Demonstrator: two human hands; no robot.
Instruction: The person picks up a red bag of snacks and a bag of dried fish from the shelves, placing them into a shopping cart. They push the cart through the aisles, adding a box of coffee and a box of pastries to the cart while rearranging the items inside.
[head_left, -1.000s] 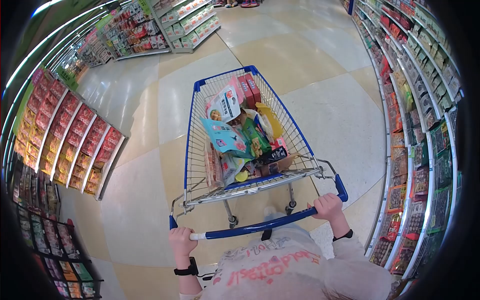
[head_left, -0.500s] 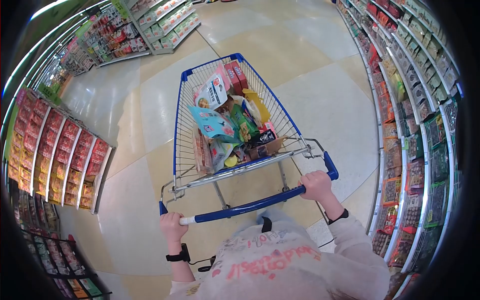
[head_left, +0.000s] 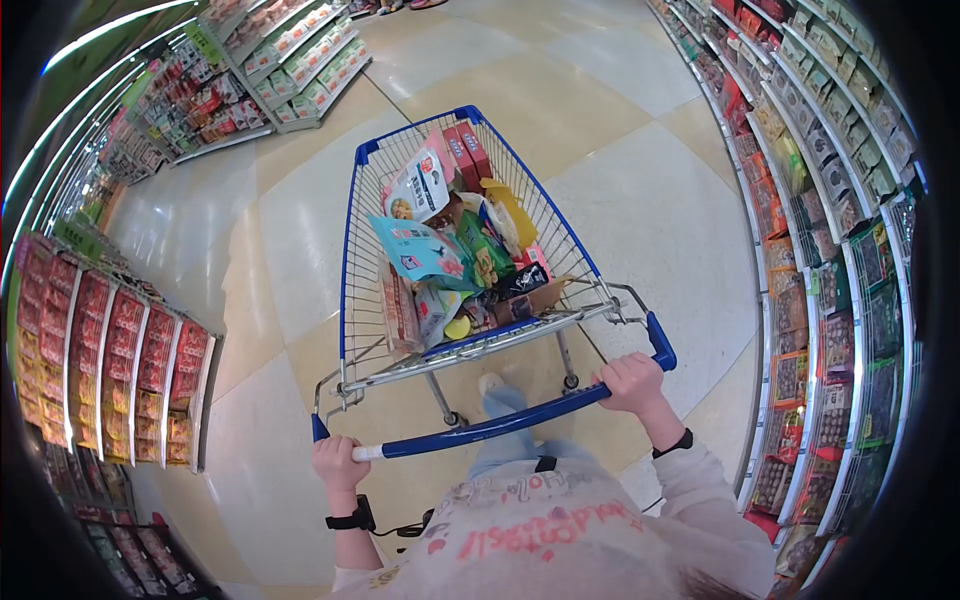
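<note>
My left hand (head_left: 338, 463) is wrapped round the left end of the blue cart handle (head_left: 490, 426), beside its white section. Near the handle's right end, my right hand (head_left: 631, 382) has its fingers closed over the bar. The wire shopping cart (head_left: 346, 290) stands in front of me, its basket holding several packages. Among them are a light-blue bag (head_left: 420, 250), a white and pink bag (head_left: 420, 188), red boxes (head_left: 466, 155), a green bag (head_left: 487, 247) and a yellow package (head_left: 512, 212). A black band circles each wrist.
A shelf of red and yellow packets (head_left: 105, 355) stands at the left. Another stocked shelf (head_left: 300, 75) is at the upper left. Long shelves of packaged goods (head_left: 835, 350) line the right side. Tiled floor (head_left: 640, 230) surrounds the cart.
The shelves on the left and the floor tiles have shifted down and left in view. My legs and a shoe now show below the cart. Both hands keep their hold on the handle.
</note>
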